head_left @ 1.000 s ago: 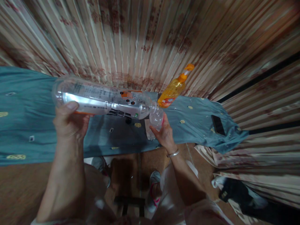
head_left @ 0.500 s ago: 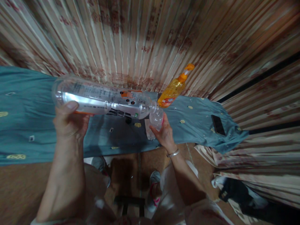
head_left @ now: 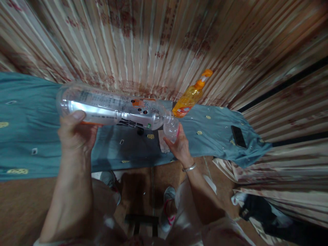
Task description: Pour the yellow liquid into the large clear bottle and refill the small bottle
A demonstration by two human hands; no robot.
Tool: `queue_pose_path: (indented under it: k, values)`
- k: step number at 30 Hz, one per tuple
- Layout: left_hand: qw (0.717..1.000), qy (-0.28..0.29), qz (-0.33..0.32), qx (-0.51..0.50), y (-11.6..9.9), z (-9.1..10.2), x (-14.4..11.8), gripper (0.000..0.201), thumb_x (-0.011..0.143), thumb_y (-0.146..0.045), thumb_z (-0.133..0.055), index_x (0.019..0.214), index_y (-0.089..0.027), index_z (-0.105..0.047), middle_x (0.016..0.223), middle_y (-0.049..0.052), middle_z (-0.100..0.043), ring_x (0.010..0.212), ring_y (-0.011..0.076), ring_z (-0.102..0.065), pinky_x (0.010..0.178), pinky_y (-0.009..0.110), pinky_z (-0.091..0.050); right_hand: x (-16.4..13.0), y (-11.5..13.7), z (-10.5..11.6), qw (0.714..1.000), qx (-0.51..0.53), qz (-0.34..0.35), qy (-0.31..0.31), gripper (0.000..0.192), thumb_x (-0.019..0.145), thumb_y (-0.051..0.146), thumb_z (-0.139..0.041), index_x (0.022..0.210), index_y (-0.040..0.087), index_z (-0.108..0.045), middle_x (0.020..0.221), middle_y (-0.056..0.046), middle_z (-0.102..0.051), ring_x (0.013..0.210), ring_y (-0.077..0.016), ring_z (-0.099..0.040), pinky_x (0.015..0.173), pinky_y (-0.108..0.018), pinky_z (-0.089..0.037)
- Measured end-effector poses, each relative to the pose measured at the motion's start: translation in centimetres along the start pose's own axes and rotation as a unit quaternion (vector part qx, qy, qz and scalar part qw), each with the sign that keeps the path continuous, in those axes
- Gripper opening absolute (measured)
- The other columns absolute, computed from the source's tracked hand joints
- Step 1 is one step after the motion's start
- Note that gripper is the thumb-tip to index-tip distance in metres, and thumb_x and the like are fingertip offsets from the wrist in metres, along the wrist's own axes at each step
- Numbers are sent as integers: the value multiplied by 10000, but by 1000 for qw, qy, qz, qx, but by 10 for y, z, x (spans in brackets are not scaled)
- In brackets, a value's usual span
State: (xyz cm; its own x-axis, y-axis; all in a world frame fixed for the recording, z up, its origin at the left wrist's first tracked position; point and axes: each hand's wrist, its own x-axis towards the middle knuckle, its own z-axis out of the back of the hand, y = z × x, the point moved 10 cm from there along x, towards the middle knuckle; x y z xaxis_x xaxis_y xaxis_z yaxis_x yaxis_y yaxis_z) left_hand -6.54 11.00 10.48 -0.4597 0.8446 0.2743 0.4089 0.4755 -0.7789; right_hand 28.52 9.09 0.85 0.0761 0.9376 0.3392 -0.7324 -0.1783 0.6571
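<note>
A large clear plastic bottle point(head_left: 110, 109) with a printed label lies almost level in the air, its neck toward the right. My left hand point(head_left: 77, 131) is closed around its base end, thumb on the near side. My right hand point(head_left: 179, 145) grips a small clear plastic cup point(head_left: 171, 130), and the bottle's mouth meets the cup's rim. Whether any liquid runs between them I cannot make out. Just beyond the cup stands a pump bottle of orange-yellow liquid point(head_left: 188, 99).
A blue-green patterned cloth point(head_left: 135, 147) covers the long table. On it are a pale folded cloth or tissue point(head_left: 164, 145), a small black round thing point(head_left: 140, 131) and a black phone point(head_left: 238, 136) at the right. Pleated curtains point(head_left: 153, 44) hang behind. A dark stool point(head_left: 141, 219) is below.
</note>
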Motion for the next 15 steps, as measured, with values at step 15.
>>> queue_pose_path:
  k: [15]
  values:
    - [1000,-13,-4,-9,-4,-6,-3,776,420,-318,-750,1188,-324,-647,992,27,-721,873,270,-702,644,341,-604,1,2,1,1000,-7,20,0,882,816,375,-771,1559,156,-351,1475,-203,-587,1348,-391,-601,1094,-589,-522]
